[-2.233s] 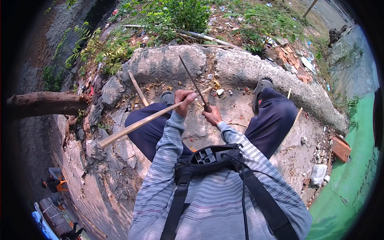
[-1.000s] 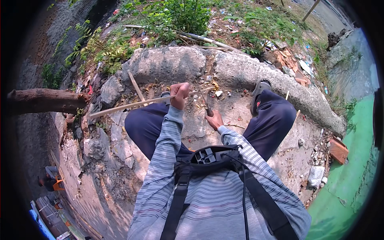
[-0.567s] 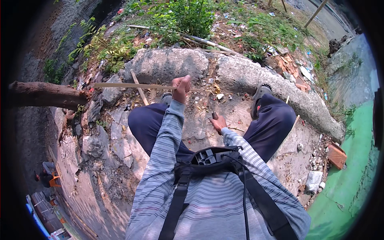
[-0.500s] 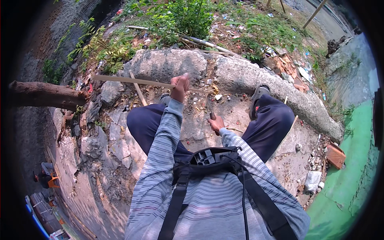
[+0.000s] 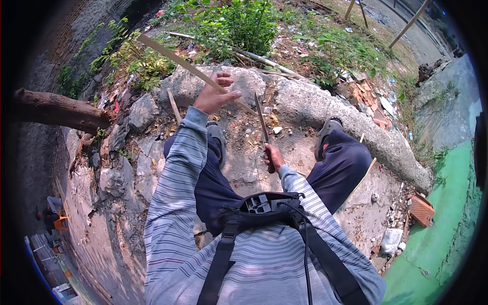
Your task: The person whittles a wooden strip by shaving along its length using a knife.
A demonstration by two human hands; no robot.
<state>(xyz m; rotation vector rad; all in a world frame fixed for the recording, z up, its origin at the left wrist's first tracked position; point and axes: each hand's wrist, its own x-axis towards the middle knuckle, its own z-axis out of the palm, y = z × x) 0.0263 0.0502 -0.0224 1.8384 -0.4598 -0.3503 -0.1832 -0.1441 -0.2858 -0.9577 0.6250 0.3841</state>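
My left hand loosely holds a long, flat, pale strip of wood or bamboo. The strip passes between the thumb and the half-curled fingers. Its far end slants up to the left, and the near end reaches down beside a knife. That knife is gripped by its dark handle in my right hand, fingers wrapped round it, the long narrow blade pointing away from me. Whether strip and blade touch is hard to make out.
A broken concrete kerb runs across in front of my feet. A thick log juts in from the left, and a short stick leans by the kerb. Farther off are bushes and litter; an orange brick-like block lies at right.
My left hand has moved left and its fingers have loosened. The strip's far end has swung upward from nearly level. The knife has turned, its blade now more in view.
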